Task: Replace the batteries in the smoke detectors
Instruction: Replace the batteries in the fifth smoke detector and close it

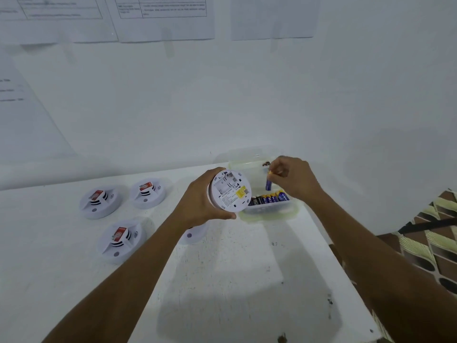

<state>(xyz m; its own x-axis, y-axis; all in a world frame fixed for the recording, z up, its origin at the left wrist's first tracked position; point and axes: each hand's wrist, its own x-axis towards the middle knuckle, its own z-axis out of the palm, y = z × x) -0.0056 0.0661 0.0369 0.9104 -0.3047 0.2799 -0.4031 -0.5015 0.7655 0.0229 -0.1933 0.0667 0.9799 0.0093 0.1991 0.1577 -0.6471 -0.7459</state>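
1. Left hand (200, 201): I read the fingers as curled round the far rim of a white smoke detector (230, 190), with the thumb along its near rim. The hand grips the unit above the white table (235, 280). The unit is tilted so that its underside faces my camera. On that face I see a yellow label (241, 193) and a recessed battery bay (226, 181). I cannot tell whether any cell sits in the bay.

2. Right hand (294, 179): the fingertips and thumb pinch the upper end of a single blue battery (268, 184). The battery hangs roughly upright, just right of the held detector and above the clear container (269, 211).

3. Clear container: it stands on the table towards the back right, close to the wall. A row of batteries (270, 198), blue and black, lies side by side in its near part.

4. Other units: three detectors lie on the table to the left, well apart from the hands, each with a red-and-white sticker on top: back left detector (100, 201), back middle detector (148, 193), front detector (121, 241). A fourth detector (194, 235) shows partly behind the left wrist.

5. Surroundings: printed sheets (163, 18) hang on the white wall; their text is too blurred to read. A patterned floor (435, 243) shows right of the table
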